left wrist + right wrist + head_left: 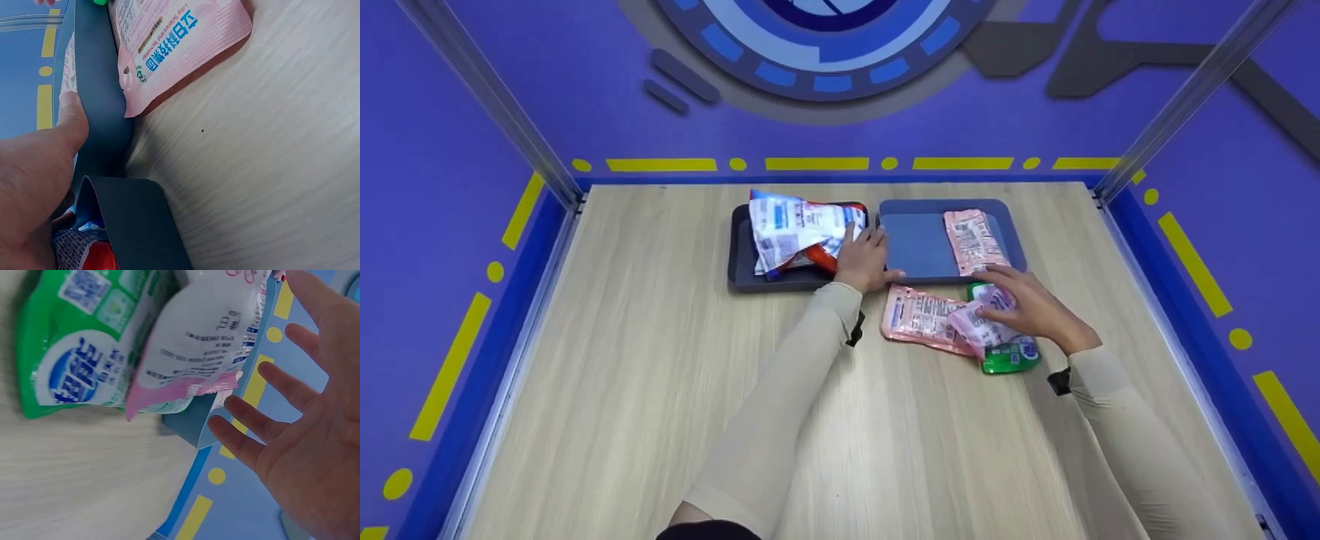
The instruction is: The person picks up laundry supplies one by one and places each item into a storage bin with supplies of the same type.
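My left hand (864, 259) lies over the right end of the dark tray (740, 281), next to white, blue and red packets (802, 221). Its straight thumb reaches to the near wall of the blue-grey tray (101, 84). My right hand (1039, 307) is spread beside a pink-and-white pouch (197, 343), its fingers extended and not curled round it. That pouch leans on a green bag (73, 377) in front of the blue-grey tray. To their left, a pink pouch (922, 319) lies flat on the table. Another pink pouch (975, 240) sits inside the blue-grey tray, at its right side.
The two trays stand side by side near the back of the wooden table (660, 375). Behind them rises a purple-blue wall (825, 139) with yellow marks; similar panels close off both sides. Metal posts (1185, 90) stand at the corners.
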Motion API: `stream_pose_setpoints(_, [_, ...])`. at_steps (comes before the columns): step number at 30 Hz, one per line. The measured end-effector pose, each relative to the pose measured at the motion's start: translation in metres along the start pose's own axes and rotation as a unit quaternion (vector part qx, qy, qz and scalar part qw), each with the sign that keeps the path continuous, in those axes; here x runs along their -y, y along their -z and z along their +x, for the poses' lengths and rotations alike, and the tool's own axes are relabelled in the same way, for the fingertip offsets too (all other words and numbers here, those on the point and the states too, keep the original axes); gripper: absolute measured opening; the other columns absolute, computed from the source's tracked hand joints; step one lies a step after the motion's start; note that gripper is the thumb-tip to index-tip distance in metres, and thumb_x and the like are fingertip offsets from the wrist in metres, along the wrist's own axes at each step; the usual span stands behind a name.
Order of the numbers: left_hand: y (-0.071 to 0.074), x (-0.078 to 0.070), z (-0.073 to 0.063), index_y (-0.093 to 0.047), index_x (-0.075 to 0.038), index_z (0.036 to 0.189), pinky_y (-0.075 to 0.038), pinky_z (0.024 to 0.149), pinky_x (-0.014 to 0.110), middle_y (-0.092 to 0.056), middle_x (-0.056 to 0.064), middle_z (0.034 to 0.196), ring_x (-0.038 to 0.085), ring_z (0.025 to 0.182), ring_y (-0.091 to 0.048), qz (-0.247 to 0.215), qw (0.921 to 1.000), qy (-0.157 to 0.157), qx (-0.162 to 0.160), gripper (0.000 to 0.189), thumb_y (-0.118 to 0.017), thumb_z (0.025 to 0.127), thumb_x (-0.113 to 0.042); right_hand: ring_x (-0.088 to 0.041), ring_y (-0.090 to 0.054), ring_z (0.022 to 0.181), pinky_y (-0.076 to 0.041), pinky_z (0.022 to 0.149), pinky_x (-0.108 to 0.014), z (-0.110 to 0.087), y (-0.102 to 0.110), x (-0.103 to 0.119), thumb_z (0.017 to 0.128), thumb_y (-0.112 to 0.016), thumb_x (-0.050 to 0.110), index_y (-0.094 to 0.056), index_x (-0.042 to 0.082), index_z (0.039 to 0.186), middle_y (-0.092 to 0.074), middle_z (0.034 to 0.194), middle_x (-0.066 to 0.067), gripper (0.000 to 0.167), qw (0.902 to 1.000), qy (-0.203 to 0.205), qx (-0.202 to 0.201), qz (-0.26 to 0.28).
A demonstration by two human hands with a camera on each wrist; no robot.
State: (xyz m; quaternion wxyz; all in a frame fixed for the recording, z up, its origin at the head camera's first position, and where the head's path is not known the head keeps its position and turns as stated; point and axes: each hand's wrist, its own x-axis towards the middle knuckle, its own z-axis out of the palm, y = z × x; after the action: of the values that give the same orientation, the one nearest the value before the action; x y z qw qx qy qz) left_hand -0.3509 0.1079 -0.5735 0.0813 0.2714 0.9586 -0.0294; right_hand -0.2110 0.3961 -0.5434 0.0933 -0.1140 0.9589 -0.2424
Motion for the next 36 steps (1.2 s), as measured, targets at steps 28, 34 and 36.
stream_pose_setpoints(28, [0.001, 0.0, -0.001, -0.033, -0.015, 0.162, -0.001, 0.127, 0.051, -0.025, 0.002, 0.17, 0.023, 0.155, -0.025, 0.002, 1.0, -0.002, 0.003, 0.091, -0.047, 0.095, -0.074, -0.047, -0.027, 0.145, -0.034, 0.11, -0.073, -0.026, -0.015, -0.007, 0.091, -0.076, 0.046, -0.049, 0.022, 0.154, -0.026, 0.167, -0.017, 0.073, 0.9996, -0.011, 0.018, 0.02])
stream_pose_setpoints(34, [0.001, 0.0, -0.002, -0.033, -0.015, 0.162, -0.001, 0.127, 0.052, -0.025, 0.003, 0.17, 0.024, 0.155, -0.025, 0.001, 1.0, -0.001, 0.004, 0.091, -0.047, 0.095, -0.074, -0.05, -0.025, 0.145, -0.034, 0.107, -0.076, -0.028, -0.017, -0.009, 0.089, -0.08, 0.041, -0.05, 0.021, 0.153, -0.023, 0.168, -0.017, 0.073, 0.9995, 0.0, 0.028, 0.015])
stream_pose_setpoints(36, [0.001, 0.0, -0.002, -0.034, -0.015, 0.162, -0.002, 0.127, 0.052, -0.025, 0.002, 0.17, 0.024, 0.154, -0.025, 0.001, 1.0, 0.0, 0.003, 0.091, -0.047, 0.095, -0.074, -0.051, -0.025, 0.144, -0.034, 0.106, -0.076, -0.029, -0.017, -0.01, 0.088, -0.082, 0.037, -0.051, 0.021, 0.153, -0.023, 0.167, -0.018, 0.073, 0.9996, 0.006, 0.027, 0.011])
